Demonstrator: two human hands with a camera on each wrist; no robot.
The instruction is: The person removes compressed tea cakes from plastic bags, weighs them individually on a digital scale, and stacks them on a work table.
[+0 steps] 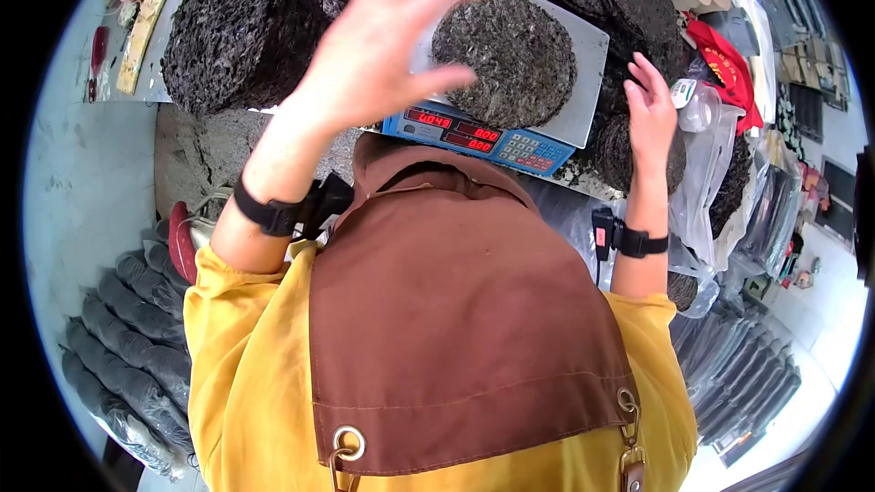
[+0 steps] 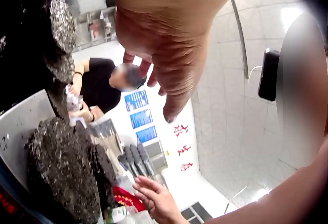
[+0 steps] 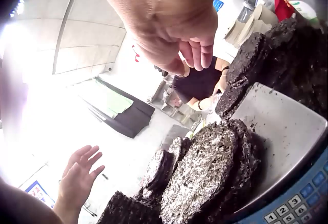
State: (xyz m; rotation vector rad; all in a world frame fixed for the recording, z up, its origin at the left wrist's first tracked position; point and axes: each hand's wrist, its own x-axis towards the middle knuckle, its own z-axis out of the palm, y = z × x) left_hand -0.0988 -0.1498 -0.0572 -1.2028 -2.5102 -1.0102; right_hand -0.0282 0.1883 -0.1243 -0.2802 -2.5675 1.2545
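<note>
A round dark cake of what looks like dried seaweed (image 1: pixel 506 59) lies on the metal pan (image 1: pixel 583 82) of a blue digital scale (image 1: pixel 478 141) with lit red digits. My left hand (image 1: pixel 392 46) hovers above the pan's left side, fingers and thumb spread, with nothing held. To the right of the scale, my right hand (image 1: pixel 652 118) is raised with loose fingers, also holding nothing. Both palms stand apart from the cake. In the left wrist view the cake (image 2: pixel 64 170) shows a thick, rough edge; the right wrist view shows its flaky top.
A tall stack of similar dark cakes (image 1: pixel 237 36) stands left of the scale, with more (image 1: pixel 629 0) behind it. Clear plastic bags (image 1: pixel 715 146) and a red cloth (image 1: pixel 729 64) are at the right. Bagged black rolls (image 1: pixel 128 355) fill the lower left. Another person (image 2: pixel 102 83) works across the table.
</note>
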